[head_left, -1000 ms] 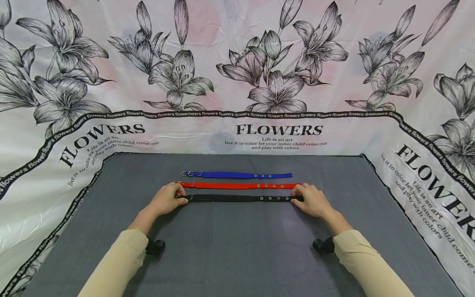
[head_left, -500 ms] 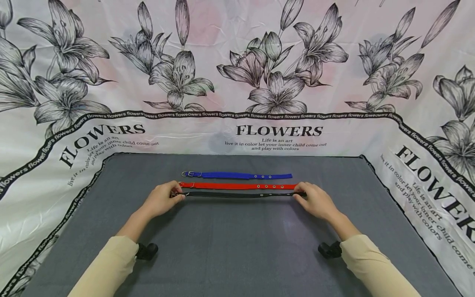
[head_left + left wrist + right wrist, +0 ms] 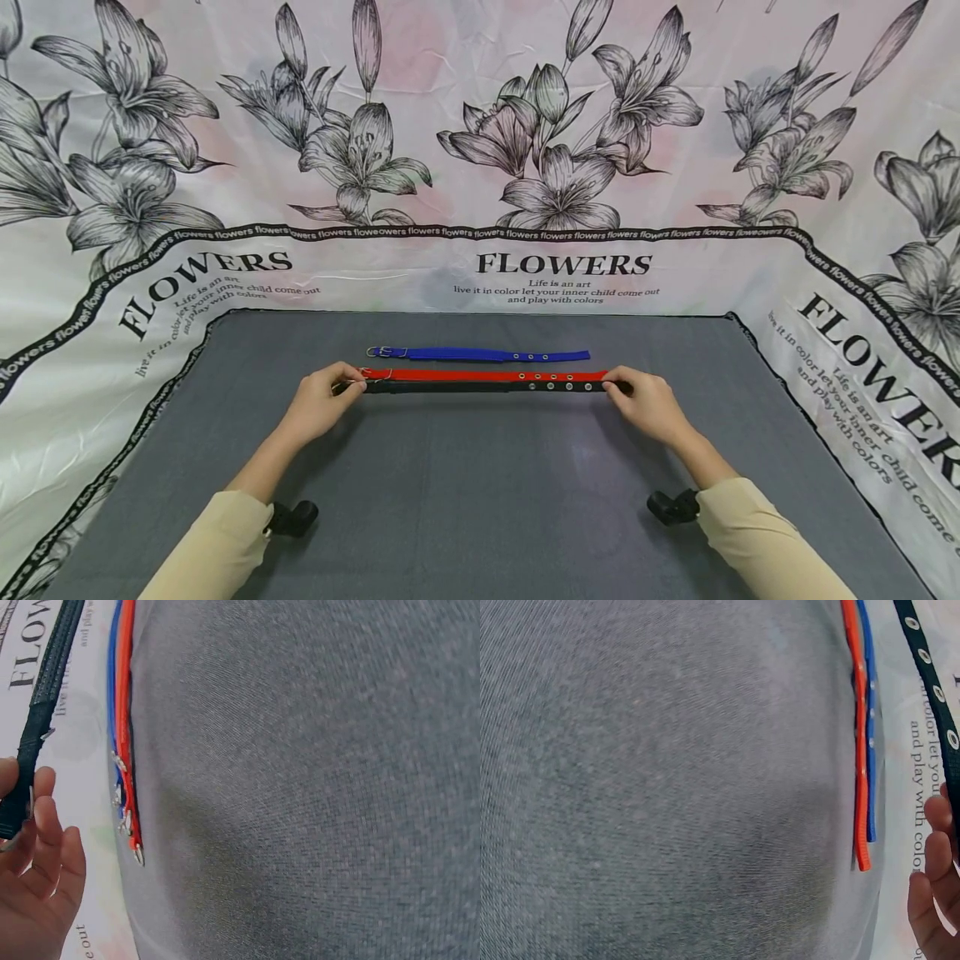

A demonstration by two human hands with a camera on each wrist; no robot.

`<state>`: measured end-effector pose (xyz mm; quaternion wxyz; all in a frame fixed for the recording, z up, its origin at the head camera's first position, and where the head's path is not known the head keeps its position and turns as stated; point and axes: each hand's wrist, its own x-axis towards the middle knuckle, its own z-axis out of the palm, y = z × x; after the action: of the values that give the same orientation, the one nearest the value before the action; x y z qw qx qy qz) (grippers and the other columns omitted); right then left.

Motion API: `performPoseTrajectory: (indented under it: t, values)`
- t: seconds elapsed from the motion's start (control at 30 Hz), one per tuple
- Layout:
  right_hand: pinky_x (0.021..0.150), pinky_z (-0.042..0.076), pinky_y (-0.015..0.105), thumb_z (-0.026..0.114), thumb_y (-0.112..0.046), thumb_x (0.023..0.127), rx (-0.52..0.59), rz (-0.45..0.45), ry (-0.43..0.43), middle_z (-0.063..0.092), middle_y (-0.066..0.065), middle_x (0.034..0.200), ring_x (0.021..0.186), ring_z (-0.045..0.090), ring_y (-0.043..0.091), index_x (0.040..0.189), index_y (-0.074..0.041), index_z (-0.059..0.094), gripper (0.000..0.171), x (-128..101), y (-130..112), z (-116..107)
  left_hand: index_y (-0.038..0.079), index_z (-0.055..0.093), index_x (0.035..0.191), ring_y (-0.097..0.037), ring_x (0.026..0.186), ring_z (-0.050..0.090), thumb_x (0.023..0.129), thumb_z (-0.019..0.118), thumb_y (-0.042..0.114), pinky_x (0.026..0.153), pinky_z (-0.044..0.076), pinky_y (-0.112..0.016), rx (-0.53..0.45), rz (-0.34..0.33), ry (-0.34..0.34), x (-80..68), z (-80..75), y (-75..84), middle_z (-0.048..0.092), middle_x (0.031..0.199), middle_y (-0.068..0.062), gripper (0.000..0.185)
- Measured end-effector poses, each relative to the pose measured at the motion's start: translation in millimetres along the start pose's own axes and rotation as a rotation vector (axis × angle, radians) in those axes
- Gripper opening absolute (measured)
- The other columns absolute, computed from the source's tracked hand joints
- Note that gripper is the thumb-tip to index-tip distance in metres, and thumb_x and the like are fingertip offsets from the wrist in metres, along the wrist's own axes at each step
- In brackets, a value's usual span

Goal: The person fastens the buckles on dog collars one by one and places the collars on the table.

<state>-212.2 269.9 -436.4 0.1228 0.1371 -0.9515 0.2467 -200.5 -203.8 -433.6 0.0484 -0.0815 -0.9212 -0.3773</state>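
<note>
A white sheet (image 3: 397,283) printed with flowers and lettering stands behind a gray table (image 3: 480,500), its upper part cut off by the frame. Near the table's far edge lie a blue collar (image 3: 457,354) and, closer to the person, a red collar (image 3: 450,375), roughly parallel to that edge. A black collar (image 3: 450,387) is stretched between the two hands, raised off the table; from the head it overlaps the red collar's near side. The left hand (image 3: 322,400) pinches its buckle end, the right hand (image 3: 648,404) its tip past the metal holes — both ends are partly hidden by fingers. In the right wrist view, the frame's edge crops hand and collar, so the thumb's place cannot be told there. Tan sleeves (image 3: 217,542) run out of sight at the table's near side.
</note>
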Motion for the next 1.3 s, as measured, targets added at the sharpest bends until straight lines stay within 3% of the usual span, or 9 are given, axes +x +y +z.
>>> performPoseTrajectory:
  t: [0.17,0.4,0.57,0.73,0.83,0.97,1.2,1.3]
  values:
    - [0.052,0.040,0.025,0.062,-0.015,0.088,0.104,0.077,-0.023,0.066,0.002,0.075,0.059,0.052,0.012,0.093,-0.011,0.067,0.008,1.0,-1.0,-5.4,0.012,0.063,0.101,-0.022,0.065,0.052,0.090,0.060,0.024,0.055,0.040,-0.029,-0.123,-0.053,0.031,-0.4,-5.5,4.8,0.066,0.088,-0.010,0.017]
    - [0.059,0.048,0.027,0.057,-0.026,0.092,0.351,0.214,-0.095,0.068,0.014,0.085,0.070,0.059,0.021,0.105,-0.009,0.064,0.023,2.9,-7.0,-14.7,0.012,0.061,0.111,-0.034,0.086,0.062,0.089,0.060,0.034,0.071,0.051,-0.037,-0.343,-0.139,0.040,-0.2,-8.4,14.3,0.063,0.094,-0.017,0.031]
    - [0.067,0.052,0.034,0.056,-0.035,0.092,0.498,0.257,-0.119,0.064,0.023,0.093,0.072,0.058,0.021,0.112,-0.004,0.060,0.037,5.4,-10.8,-17.6,0.010,0.059,0.116,-0.019,0.080,0.065,0.087,0.064,0.032,0.075,0.053,-0.035,-0.470,-0.141,0.042,-1.2,-6.5,20.8,0.060,0.093,-0.015,0.037]
    - [0.070,0.052,0.030,0.058,-0.037,0.090,0.547,0.269,-0.134,0.062,0.014,0.091,0.082,0.060,0.027,0.119,-0.005,0.057,0.043,6.5,-16.1,-20.2,0.004,0.055,0.121,-0.007,0.078,0.065,0.085,0.067,0.027,0.073,0.054,-0.026,-0.568,-0.125,0.031,-0.9,-3.8,27.8,0.061,0.090,0.000,0.044]
    - [0.070,0.051,0.028,0.060,-0.035,0.089,0.567,0.255,-0.147,0.061,0.009,0.091,0.081,0.058,0.025,0.122,-0.007,0.055,0.043,6.4,-19.7,-21.3,0.002,0.053,0.123,-0.008,0.078,0.065,0.086,0.065,0.025,0.073,0.054,-0.026,-0.608,-0.115,0.028,-1.2,-2.7,31.4,0.061,0.091,0.002,0.044]
    - [0.071,0.051,0.028,0.061,-0.030,0.089,0.593,0.219,-0.131,0.062,0.017,0.096,0.080,0.059,0.021,0.121,-0.007,0.056,0.039,7.6,-24.9,-20.3,0.000,0.054,0.122,-0.011,0.076,0.065,0.088,0.063,0.023,0.073,0.054,-0.026,-0.652,-0.103,0.045,-1.2,-0.9,36.3,0.062,0.091,0.001,0.042]
    - [0.075,0.053,0.030,0.060,-0.031,0.090,0.624,0.177,-0.070,0.061,0.016,0.104,0.093,0.060,0.031,0.117,-0.007,0.058,0.036,12.7,-38.7,-15.3,0.002,0.061,0.116,-0.013,0.074,0.064,0.088,0.063,0.026,0.072,0.053,-0.024,-0.619,-0.079,0.089,1.1,5.9,50.4,0.063,0.091,-0.003,0.037]
    - [0.076,0.053,0.032,0.060,-0.029,0.090,0.675,0.151,-0.062,0.061,0.011,0.107,0.097,0.061,0.026,0.115,-0.004,0.058,0.035,15.1,-44.9,-13.2,0.004,0.063,0.113,-0.015,0.078,0.062,0.087,0.063,0.027,0.073,0.053,-0.024,-0.615,-0.085,0.103,2.1,9.9,56.2,0.064,0.093,-0.005,0.035]
